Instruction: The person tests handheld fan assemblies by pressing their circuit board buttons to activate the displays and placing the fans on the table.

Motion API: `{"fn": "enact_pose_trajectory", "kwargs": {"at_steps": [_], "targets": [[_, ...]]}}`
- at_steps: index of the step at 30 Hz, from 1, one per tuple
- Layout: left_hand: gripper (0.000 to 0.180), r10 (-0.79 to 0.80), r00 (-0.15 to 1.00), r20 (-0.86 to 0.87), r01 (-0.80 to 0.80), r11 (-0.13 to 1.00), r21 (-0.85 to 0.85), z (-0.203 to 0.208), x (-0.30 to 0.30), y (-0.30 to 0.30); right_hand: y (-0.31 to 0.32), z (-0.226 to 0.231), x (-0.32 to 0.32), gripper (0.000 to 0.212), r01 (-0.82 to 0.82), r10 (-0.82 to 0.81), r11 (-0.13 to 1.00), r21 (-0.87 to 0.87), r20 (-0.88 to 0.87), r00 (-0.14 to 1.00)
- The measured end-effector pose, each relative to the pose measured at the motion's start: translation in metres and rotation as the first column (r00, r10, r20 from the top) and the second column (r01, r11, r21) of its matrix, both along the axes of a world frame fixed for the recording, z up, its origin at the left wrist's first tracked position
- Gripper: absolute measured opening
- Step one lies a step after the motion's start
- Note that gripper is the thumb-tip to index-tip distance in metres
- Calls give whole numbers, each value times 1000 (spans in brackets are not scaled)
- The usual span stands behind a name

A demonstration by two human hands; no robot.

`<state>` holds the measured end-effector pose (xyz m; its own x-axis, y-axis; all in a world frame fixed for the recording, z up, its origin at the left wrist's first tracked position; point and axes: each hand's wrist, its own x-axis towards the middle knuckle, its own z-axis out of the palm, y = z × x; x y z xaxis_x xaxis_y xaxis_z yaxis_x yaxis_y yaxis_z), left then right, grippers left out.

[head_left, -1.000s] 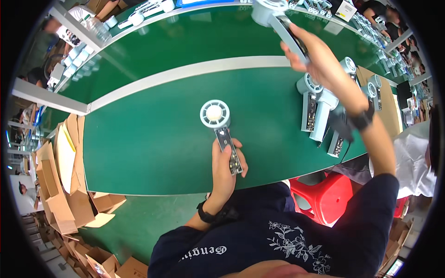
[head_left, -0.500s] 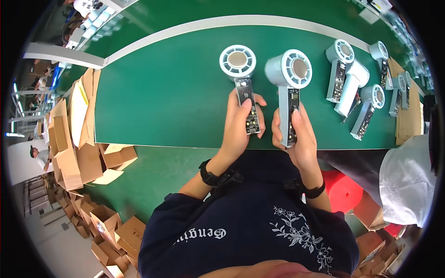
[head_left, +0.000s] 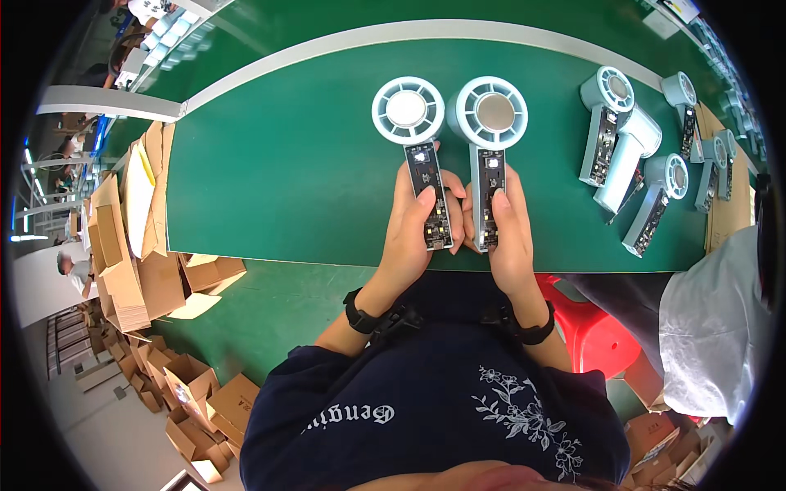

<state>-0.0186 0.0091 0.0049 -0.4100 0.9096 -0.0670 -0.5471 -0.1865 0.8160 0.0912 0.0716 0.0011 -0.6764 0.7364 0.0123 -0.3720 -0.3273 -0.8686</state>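
- Two pale handheld fan bodies stand side by side at the centre of the frame, long axes running toward the top, round heads uppermost, open handles showing circuit boards.
- The left fan (head_left: 419, 155) sits in the left hand (head_left: 413, 237), fingers clamped round its handle.
- The right fan (head_left: 489, 147) sits in the right hand (head_left: 509, 237), gripped likewise.
- More fan bodies (head_left: 626, 155) lie at the upper right on the green worktop (head_left: 278, 164).
- Cardboard boxes (head_left: 123, 237) pile at the left.
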Motion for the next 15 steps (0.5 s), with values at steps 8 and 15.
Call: {"fn": "enact_pose_trajectory", "kwargs": {"at_steps": [8,15], "targets": [[58,13,995,-95,-12,1000,8,-2,1,0,-2,-1,-2,40,41,-49,996,74,101,994],[56,20,995,-98,-14,998,59,-4,2,-1,0,1,0,41,15,-21,997,72,80,997]]}}
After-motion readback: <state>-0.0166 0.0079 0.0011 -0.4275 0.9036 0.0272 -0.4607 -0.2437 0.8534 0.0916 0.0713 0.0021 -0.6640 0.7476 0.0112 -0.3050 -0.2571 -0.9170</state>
